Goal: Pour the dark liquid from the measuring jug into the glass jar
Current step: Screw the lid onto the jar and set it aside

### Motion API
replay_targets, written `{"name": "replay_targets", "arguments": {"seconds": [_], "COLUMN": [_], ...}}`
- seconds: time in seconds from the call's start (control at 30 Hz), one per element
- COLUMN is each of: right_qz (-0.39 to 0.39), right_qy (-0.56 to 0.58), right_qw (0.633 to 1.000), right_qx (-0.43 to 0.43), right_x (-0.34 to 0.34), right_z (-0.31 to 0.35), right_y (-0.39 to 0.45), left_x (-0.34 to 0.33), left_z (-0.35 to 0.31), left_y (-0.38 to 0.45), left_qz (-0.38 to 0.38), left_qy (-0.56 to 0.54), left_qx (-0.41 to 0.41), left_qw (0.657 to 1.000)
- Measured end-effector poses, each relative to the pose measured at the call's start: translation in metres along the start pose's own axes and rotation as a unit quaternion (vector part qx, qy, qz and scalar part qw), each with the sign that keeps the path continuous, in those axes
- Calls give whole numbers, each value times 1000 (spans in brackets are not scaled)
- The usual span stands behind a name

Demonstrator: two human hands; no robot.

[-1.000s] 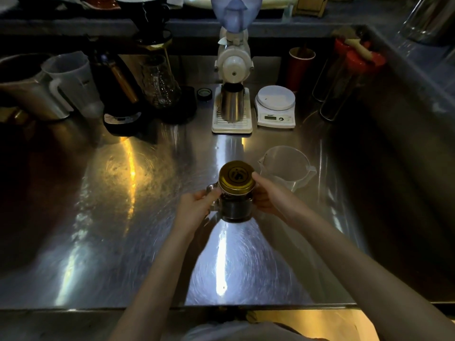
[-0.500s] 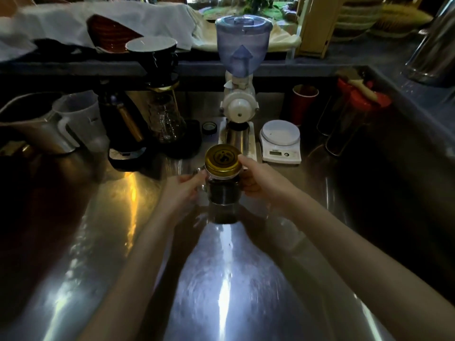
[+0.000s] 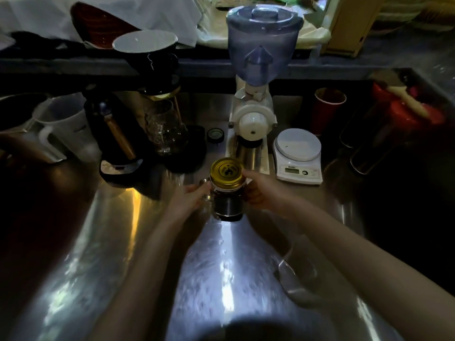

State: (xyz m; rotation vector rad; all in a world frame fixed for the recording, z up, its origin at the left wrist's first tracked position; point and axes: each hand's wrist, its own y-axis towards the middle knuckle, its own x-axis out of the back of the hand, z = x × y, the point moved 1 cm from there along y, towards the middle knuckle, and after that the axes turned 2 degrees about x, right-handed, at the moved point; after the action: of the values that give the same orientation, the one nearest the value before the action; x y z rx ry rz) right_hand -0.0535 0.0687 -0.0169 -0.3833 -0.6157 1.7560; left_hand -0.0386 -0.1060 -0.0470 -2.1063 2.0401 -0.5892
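- Head view: glass jar (image 3: 227, 201), gold lid (image 3: 227, 173) on, both hands closed round it – left hand (image 3: 190, 198), right hand (image 3: 262, 193)
- Set down level near grinder (image 3: 253, 119), 12 o'clock; empty jug (image 3: 298, 284) at 5

Measuring jug (image 3: 299, 281) half-hidden under forearm

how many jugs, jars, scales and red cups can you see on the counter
jugs: 2, a white jug and a clear jug
jars: 1, a gold-lidded jar between both hands
scales: 1, a scale
red cups: 1, a red cup
total: 5
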Motion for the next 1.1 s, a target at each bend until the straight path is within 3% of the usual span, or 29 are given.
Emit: {"name": "replay_targets", "arguments": {"seconds": [0.43,0.63,0.77,0.87,0.93,1.1], "right_qz": [-29,-26,-44,-31,-33,-84], "right_qy": [-10,-83,-220,-329,-396,-456], "right_qw": [999,996,971,931,894,840], "right_qx": [-14,10,82,156,208,280], "right_x": [3,5,10,18,24,46], "right_z": [-19,-15,1,12,14,4], "right_y": [30,23,3,-23,-47,-101], "left_x": [-3,-6,-9,-19,-25,-46], "left_z": [21,18,2,-12,-17,-9], "left_y": [15,7,-11,-36,-54,-91], "left_qz": [-12,-19,-146,-177,-176,-71], "left_qy": [-1,74,257,318,338,299], "left_qx": [15,11,-115,-219,-272,-358], "left_qw": [1000,997,949,905,884,882]}}
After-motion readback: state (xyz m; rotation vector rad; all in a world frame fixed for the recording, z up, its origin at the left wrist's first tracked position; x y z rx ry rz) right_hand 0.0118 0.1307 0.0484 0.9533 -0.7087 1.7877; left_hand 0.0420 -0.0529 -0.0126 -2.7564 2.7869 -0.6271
